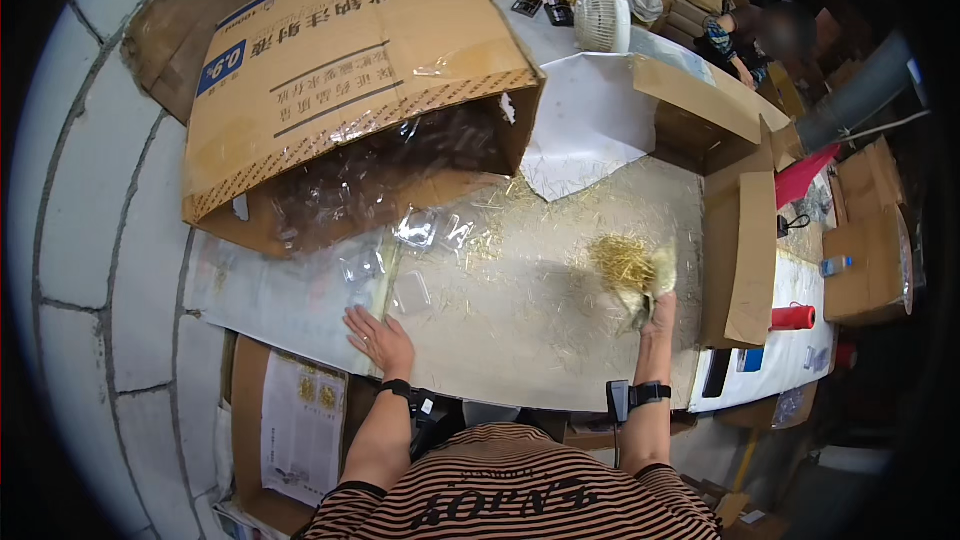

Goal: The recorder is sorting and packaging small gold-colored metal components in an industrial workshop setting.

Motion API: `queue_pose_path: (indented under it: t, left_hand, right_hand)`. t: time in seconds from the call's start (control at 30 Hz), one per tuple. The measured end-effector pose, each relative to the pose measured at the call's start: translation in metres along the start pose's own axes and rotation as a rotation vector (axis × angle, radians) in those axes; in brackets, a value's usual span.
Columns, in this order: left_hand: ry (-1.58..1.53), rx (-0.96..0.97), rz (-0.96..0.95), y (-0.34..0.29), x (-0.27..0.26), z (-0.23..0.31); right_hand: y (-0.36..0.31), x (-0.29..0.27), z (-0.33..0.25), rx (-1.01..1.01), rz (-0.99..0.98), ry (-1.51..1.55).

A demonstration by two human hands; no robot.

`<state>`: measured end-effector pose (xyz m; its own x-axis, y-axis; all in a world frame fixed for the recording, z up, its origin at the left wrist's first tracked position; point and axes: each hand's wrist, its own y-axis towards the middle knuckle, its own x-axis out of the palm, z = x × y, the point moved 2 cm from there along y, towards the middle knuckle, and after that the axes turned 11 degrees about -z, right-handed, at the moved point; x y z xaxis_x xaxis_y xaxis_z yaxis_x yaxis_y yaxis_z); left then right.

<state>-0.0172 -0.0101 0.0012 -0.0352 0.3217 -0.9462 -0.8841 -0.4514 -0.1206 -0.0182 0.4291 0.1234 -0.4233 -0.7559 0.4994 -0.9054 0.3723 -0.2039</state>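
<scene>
My left hand (380, 340) lies flat on the tabletop near its front edge, fingers spread, holding nothing. Close beyond it are a clear plastic case (411, 292) and another clear case (362, 265). Over on the right, my right hand (660, 312) is closed on something pale and crumpled, blurred by motion; its kind is unclear. Against that pale thing sits a heap of thin gold-coloured pins (620, 260). More such pins lie scattered over the grey work surface (540, 340).
A big cardboard carton (330, 70) lies tipped at the left, clear plastic cases (390, 170) spilling from its mouth. Cardboard flaps (745, 260) wall the right side. Behind stand a white sheet (580, 130) and a white fan (603, 20). Another person (740, 50) sits at the far right.
</scene>
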Motion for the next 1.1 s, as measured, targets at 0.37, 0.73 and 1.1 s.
queue_pose_path:
  t: [0.37, 0.73, 1.1]
  left_hand:
    - [-0.693, 0.624, -0.510, -0.051, -0.046, 0.091]
    - [-2.194, -0.264, -1.349, -0.066, -0.008, 0.206]
    - [-1.487, -0.039, -1.128, -0.059, -0.032, 0.208]
  right_hand:
    - [-0.026, 0.024, 0.005, 0.055, -0.044, -0.045]
    - [-0.045, 0.064, -0.023, -0.004, -0.075, -0.787]
    - [-0.045, 0.035, -0.029, -0.293, 0.267, -0.710]
